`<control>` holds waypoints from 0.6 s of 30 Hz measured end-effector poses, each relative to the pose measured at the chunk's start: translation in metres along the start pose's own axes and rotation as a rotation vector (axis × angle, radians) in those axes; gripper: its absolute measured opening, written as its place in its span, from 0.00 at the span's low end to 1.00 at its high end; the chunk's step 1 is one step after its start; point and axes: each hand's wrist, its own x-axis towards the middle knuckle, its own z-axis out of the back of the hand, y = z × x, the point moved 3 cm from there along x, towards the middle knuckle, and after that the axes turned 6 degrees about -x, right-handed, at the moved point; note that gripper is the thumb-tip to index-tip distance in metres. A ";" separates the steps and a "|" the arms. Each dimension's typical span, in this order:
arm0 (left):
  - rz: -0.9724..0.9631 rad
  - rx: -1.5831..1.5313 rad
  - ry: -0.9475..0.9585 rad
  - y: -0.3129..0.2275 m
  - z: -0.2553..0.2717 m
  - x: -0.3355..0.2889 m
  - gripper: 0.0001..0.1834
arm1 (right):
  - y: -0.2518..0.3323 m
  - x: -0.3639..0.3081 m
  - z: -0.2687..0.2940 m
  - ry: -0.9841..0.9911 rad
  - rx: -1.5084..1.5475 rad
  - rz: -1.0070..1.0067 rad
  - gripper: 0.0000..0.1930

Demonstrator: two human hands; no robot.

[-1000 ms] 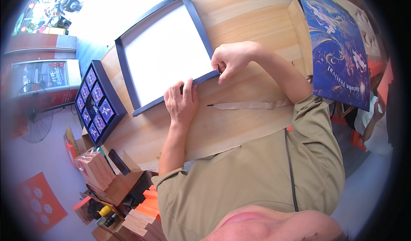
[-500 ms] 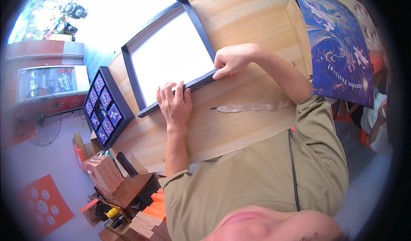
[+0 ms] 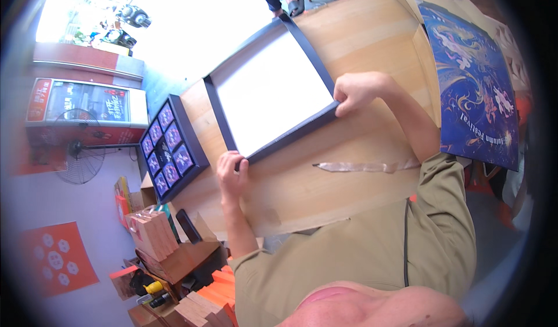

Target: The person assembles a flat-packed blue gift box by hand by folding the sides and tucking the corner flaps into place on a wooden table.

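Note:
A shallow dark blue box lid [image 3: 290, 135] with a white inside lies open side up on the wooden table [image 3: 360, 31]. My left hand [image 3: 232, 176] is closed at its near left corner, fingers curled over the edge. At the near right corner, my right hand [image 3: 360, 92] grips the wall between thumb and bent fingers. To the left of the lid stands a dark blue tray box [image 3: 200, 158] with several purple patterned packets in it. A crumpled pale ribbon-like strip [image 3: 360, 167] with a dark tip lies nearer to me.
On the right, a blue printed panel [image 3: 474, 89] with gold and pink figures stands beside an open cardboard carton [image 3: 427, 54]. Paper bags [image 3: 152, 234] and boxes fill a low shelf at the lower left. Beyond the table's far edge are a person's feet [image 3: 293, 6].
My left hand has slid leftward along the near wall to the left corner, its fingers now curled. My right hand stays at the right corner. The whole view has shifted.

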 end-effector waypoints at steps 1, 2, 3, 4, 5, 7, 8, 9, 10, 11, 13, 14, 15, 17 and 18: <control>0.016 -0.020 -0.040 0.003 -0.004 -0.005 0.04 | 0.002 0.000 0.001 0.002 0.010 0.009 0.17; 0.031 -0.043 -0.085 0.005 -0.009 -0.008 0.04 | 0.002 0.000 0.002 0.005 0.014 0.018 0.17; 0.065 -0.042 -0.076 0.006 -0.009 -0.010 0.03 | -0.003 0.006 0.000 0.010 -0.013 0.042 0.18; 0.098 -0.053 -0.081 0.006 -0.011 -0.010 0.04 | -0.002 0.003 -0.001 0.014 0.001 0.014 0.20; 0.079 -0.050 -0.080 0.007 -0.011 -0.006 0.06 | -0.001 0.003 0.001 0.010 -0.046 0.002 0.20; 0.069 -0.036 -0.067 0.009 -0.012 -0.007 0.08 | 0.009 -0.002 0.003 0.040 -0.131 -0.054 0.21; 0.071 -0.027 -0.058 0.011 -0.012 -0.006 0.08 | 0.009 -0.001 0.002 0.014 -0.130 -0.044 0.20; 0.073 -0.020 -0.044 0.012 -0.012 -0.005 0.09 | 0.009 -0.001 0.000 -0.012 -0.124 -0.036 0.20; 0.086 -0.027 -0.047 0.012 -0.011 -0.005 0.08 | 0.011 -0.001 -0.001 -0.038 -0.118 -0.027 0.21; 0.099 -0.033 -0.050 0.011 -0.012 -0.004 0.08 | 0.011 -0.003 -0.001 -0.019 -0.116 -0.076 0.21; 0.109 -0.042 -0.051 0.008 -0.012 -0.003 0.07 | 0.014 -0.003 -0.002 0.002 -0.136 -0.101 0.20; 0.104 -0.043 -0.055 0.006 -0.011 -0.003 0.07 | 0.014 -0.003 -0.001 0.013 -0.146 -0.113 0.20; 0.099 -0.043 -0.058 0.005 -0.011 -0.002 0.07 | 0.014 -0.002 -0.002 0.018 -0.153 -0.112 0.20; 0.119 -0.037 -0.057 0.003 -0.011 -0.004 0.07 | 0.013 -0.001 -0.004 0.030 -0.169 -0.110 0.20; 0.123 -0.035 -0.055 0.002 -0.010 -0.003 0.06 | 0.011 0.000 -0.006 0.009 -0.174 -0.103 0.20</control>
